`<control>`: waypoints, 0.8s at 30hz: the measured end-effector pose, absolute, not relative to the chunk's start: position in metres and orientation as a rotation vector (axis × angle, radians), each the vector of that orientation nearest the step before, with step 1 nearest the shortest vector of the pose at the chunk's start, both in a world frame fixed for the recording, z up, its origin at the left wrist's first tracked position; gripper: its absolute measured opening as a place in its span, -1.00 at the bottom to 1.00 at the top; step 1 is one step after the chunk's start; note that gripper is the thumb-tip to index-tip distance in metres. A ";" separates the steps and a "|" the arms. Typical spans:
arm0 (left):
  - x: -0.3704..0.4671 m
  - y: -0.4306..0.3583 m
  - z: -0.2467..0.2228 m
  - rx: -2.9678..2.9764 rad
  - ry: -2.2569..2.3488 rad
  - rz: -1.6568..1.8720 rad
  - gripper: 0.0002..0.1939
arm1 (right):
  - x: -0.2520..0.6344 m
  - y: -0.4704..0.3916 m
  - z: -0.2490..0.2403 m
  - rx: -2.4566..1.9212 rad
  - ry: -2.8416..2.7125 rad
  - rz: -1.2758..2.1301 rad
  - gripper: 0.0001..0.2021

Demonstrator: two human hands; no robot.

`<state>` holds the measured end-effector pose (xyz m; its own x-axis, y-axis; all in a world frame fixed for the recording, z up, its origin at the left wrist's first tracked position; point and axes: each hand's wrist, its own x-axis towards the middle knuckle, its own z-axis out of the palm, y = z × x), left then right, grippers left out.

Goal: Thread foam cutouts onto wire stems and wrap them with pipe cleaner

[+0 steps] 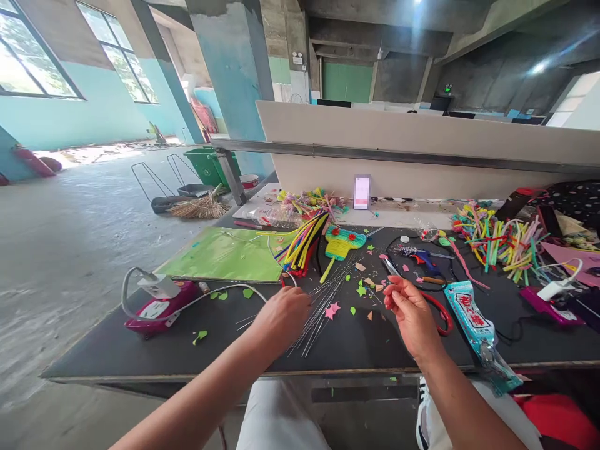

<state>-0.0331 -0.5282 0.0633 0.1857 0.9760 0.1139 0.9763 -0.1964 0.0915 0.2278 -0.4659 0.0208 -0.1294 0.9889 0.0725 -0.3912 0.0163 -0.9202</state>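
Observation:
My left hand [289, 312] is curled closed, back upward, at the left side of a spread of thin metal wires [315, 325]. Whatever its fingers may hold is hidden. My right hand [411, 315] is pinched, thumb against fingers, above the table near red-handled scissors [443, 315]; I cannot make out anything in the pinch. Between the hands lie a pink star [332, 310], a green star [360, 289] and paper scraps. Behind them rests a yellow and turquoise pipe-cleaner piece [341, 244] with red dots, beside a bundle of yellow, black and red pipe cleaners [304, 247].
A green sheet [229, 256] and a purple power strip [162, 307] are at left. Right of centre lie a blue glue gun [427, 261] and a turquoise packet [471, 315]. A pipe-cleaner heap [501, 240] is farther right. A phone [362, 192] stands at the back.

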 end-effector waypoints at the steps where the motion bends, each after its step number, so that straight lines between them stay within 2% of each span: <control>1: -0.025 -0.518 0.059 -2.427 -1.971 -0.119 -0.71 | 0.229 -0.466 0.020 -0.816 -1.032 1.434 -0.73; 5: -0.013 -0.486 0.044 -2.382 -2.073 0.132 -0.79 | 0.233 -0.465 0.017 -0.846 -1.069 1.403 -0.73; 12: -0.026 -0.470 0.049 -2.345 -2.210 0.189 -0.77 | 0.233 -0.465 0.014 -0.862 -1.152 1.361 -0.75; 16: -0.043 -0.471 0.063 -2.382 -2.251 0.134 -0.81 | 0.232 -0.467 0.015 -0.851 -1.174 1.363 -0.74; 24: -0.071 -0.476 0.082 -2.662 -2.287 -0.172 -0.77 | 0.229 -0.467 0.011 -0.843 -1.176 1.414 -0.76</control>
